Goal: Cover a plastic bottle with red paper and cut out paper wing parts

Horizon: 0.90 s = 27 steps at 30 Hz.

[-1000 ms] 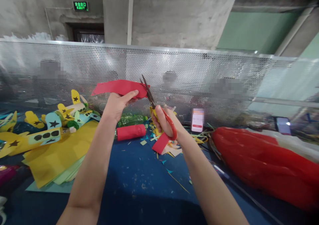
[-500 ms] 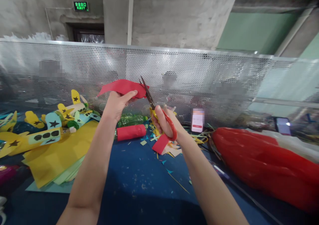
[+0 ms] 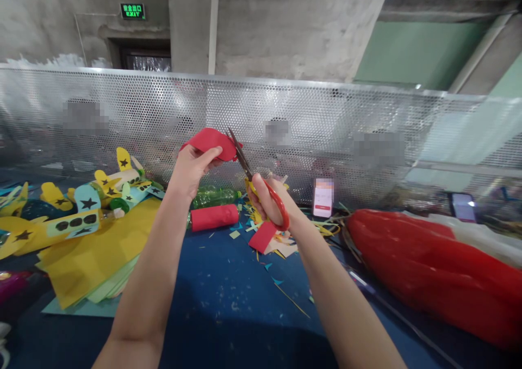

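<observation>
Worktop (image 3: 228, 287) is blue, with small offcuts on its bare middle. Paper stack (image 3: 106, 244) sits toward the left edge, yellow sheets on top, pale green and blue below. Red bag (image 3: 432, 271) fills the right side, running toward the near right corner. Scrap pile (image 3: 281, 245) lies past the middle, partly under the right wrist.

Left hand (image 3: 196, 165) is raised over the far half: grip is pinched on red paper (image 3: 207, 140), thumb on the near face. Paper is off the worktop, curving, its left end behind the hand. Right hand (image 3: 265, 197): grip is closed round the handles of scissors (image 3: 245, 165), blades slightly apart at the paper's right end. Can't tell if they're biting.

Below and behind the hands: red-wrapped bottle (image 3: 215, 217), green bottle (image 3: 218, 196) just beyond it. Star-marked models (image 3: 77, 222) cluster at the far left corner. Lit phone (image 3: 323, 197) stands upright by the far edge, near perforated panel (image 3: 244, 102). Exit sign (image 3: 132, 11) on the wall behind.
</observation>
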Motion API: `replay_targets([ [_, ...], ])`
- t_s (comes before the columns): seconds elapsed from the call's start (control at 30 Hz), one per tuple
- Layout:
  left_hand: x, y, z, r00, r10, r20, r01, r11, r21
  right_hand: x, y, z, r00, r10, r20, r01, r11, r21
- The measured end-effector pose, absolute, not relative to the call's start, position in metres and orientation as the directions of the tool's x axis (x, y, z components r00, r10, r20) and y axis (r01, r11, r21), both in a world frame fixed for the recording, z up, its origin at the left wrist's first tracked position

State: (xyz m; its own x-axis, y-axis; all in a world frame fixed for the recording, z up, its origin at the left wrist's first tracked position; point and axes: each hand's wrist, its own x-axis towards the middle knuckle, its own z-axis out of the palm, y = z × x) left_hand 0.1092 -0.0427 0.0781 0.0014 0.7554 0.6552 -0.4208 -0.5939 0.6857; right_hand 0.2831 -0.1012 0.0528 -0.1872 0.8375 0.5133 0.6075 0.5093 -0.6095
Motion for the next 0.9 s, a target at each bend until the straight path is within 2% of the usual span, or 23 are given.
replay_targets([
  [0.47, 0.1085, -0.0409, 0.0799, -0.042, 0.787, 0.615, -0.476, -0.557, 0.681, 0.2825, -0.1007, 0.0534, -0.211, 0.84, 0.5, 0.645, 0.504, -0.574],
  [0.9, 0.1071, -0.0406, 0.0803, -0.056, 0.756, 0.652, -0.466, -0.597, 0.653, 0.2799, -0.1033, 0.0545, -0.184, 0.846, 0.5, 0.65, 0.486, -0.584],
])
